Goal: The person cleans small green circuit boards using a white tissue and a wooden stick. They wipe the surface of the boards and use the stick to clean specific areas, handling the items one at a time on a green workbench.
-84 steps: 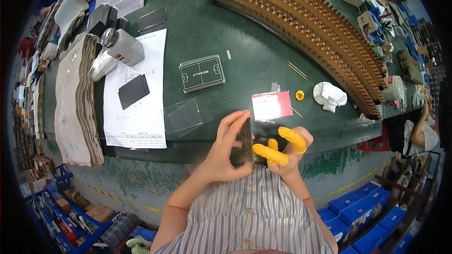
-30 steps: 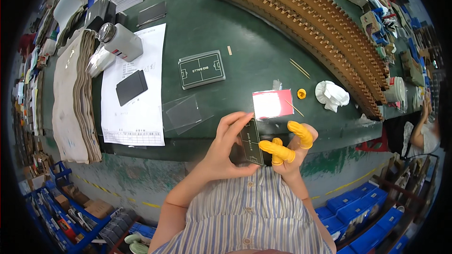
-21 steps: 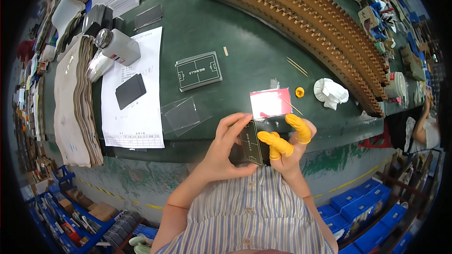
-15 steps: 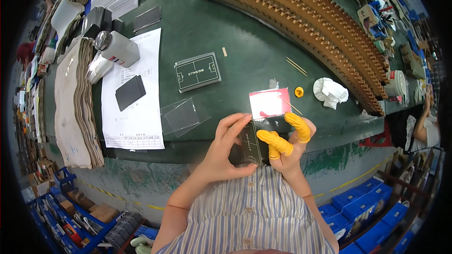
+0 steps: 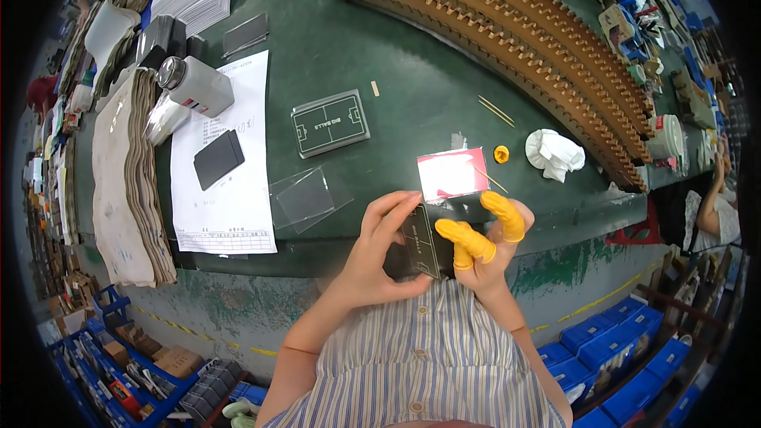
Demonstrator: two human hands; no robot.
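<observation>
A dark card-like plate (image 5: 422,247) printed with white pitch lines stands tilted at the table's front edge, close to my body. My left hand (image 5: 379,250) grips it, fingertips on its far end and thumb on its near end. Yellow rubber finger cots cover several fingers of my right hand (image 5: 485,244), which hovers just right of the plate. Those fingers are apart, and I see nothing between them; whether one touches the plate is unclear. Just beyond my hands lies a red-and-white pad (image 5: 450,176) with a thin wooden stick (image 5: 491,180) across it.
A stack of similar plates (image 5: 331,123) lies at centre, with clear plastic sleeves (image 5: 305,196) nearer. To the left are a paper sheet (image 5: 246,214), dark cards (image 5: 219,160) and a bottle (image 5: 208,89). White cloth (image 5: 555,154), a yellow cot (image 5: 501,154) and notched wooden racks (image 5: 491,40) occupy the right.
My hands and the plate keep almost the same pose. The right fingers have shifted very slightly right, and the whole table view has moved a little.
</observation>
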